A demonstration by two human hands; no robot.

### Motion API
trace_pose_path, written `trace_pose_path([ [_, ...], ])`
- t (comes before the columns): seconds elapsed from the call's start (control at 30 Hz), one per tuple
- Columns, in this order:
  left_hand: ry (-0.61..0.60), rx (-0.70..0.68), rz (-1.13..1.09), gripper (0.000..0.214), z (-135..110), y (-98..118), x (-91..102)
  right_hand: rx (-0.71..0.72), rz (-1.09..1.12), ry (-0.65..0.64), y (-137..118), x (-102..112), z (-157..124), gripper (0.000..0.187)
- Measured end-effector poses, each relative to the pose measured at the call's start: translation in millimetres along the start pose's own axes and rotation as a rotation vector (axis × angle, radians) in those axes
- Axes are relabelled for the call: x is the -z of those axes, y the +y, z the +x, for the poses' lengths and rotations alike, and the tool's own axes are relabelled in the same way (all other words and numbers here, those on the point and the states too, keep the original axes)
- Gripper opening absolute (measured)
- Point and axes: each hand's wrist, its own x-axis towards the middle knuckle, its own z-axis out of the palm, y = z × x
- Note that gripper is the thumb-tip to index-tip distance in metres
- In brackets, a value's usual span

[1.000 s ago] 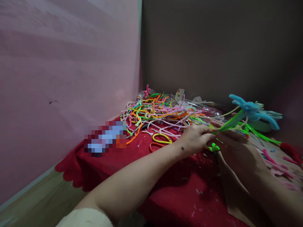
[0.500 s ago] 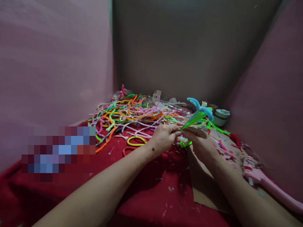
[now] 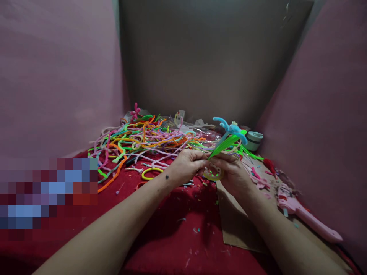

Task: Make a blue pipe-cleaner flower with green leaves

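Observation:
A pipe-cleaner flower with light blue petals and a bright green leaf leans up and to the right above the table. My left hand pinches near its lower end, thumb against fingers. From the other side my right hand closes its fingers on the same lower end. Just under the fingertips shows a translucent yellowish ring, like a tape roll; whether a hand touches it I cannot tell. The flower's stem end is hidden among the fingers.
Many coloured pipe cleaners lie heaped behind. Yellow-handled scissors are left of my hands. A cardboard sheet and a pink glue gun lie to the right, a pale green roll behind. Scraps dot the red cloth.
The view has shifted a little, so everything sits further left. The yellowish ring under my fingers shows more plainly. Both hands keep their pinch on the flower.

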Motion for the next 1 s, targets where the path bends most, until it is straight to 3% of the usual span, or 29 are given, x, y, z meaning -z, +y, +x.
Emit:
trace_pose_path([
  [0.2, -0.046, 0.125, -0.171, 0.023, -2.4, 2.4, 0.3, 0.036, -0.102, 0.018, -4.2, -0.1, 0.1, 0.002],
  [0.43, -0.259, 0.227, -0.534, 0.024, 0.4, -14.3, 4.8, 0.013, -0.056, -0.037, -10.3, -2.3, 0.6, 0.010],
  [0.63, -0.445, 0.213, -0.477, 0.018, -1.0, -14.0, 15.0, -0.112, 0.011, -0.098, -10.1, -4.7, -2.5, 0.013],
  [0.87, -0.245, 0.115, -0.173, 0.021, -0.1, -2.8, 13.6, 0.015, -0.042, 0.066, -4.9, -5.6, -0.6, 0.005],
  [1.0, -0.250, 0.111, -0.225, 0.020, 0.7, -6.6, 11.1, 0.009, -0.019, 0.042, -5.3, -6.9, -1.2, 0.006],
])
